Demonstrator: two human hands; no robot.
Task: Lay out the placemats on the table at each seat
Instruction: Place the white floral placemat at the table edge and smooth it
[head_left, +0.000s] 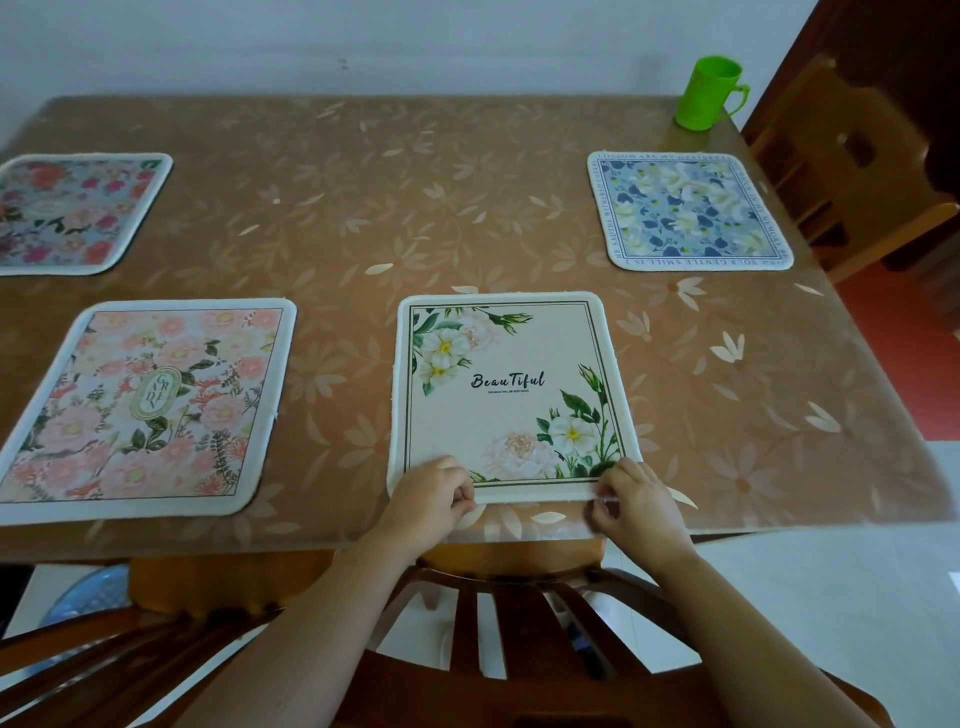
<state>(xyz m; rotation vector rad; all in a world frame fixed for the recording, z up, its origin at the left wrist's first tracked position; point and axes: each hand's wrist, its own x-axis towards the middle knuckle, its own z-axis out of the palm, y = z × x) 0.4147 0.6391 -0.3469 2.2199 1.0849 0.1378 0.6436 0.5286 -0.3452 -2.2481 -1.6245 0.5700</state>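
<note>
A cream placemat (511, 395) with white flowers and the word "Beautiful" lies flat near the front edge of the table (457, 218). My left hand (434, 496) pinches its near left corner and my right hand (631, 501) pinches its near right corner. To its left lies a pink floral placemat (148, 408). A red and grey floral placemat (72, 213) sits at the far left, partly cut off. A blue floral placemat (688, 210) lies at the far right side.
A green plastic mug (709, 93) stands at the table's far right corner. Wooden chairs stand in front of me (519, 639), at the lower left (104, 670) and at the right (852, 166). A white wall is behind the table.
</note>
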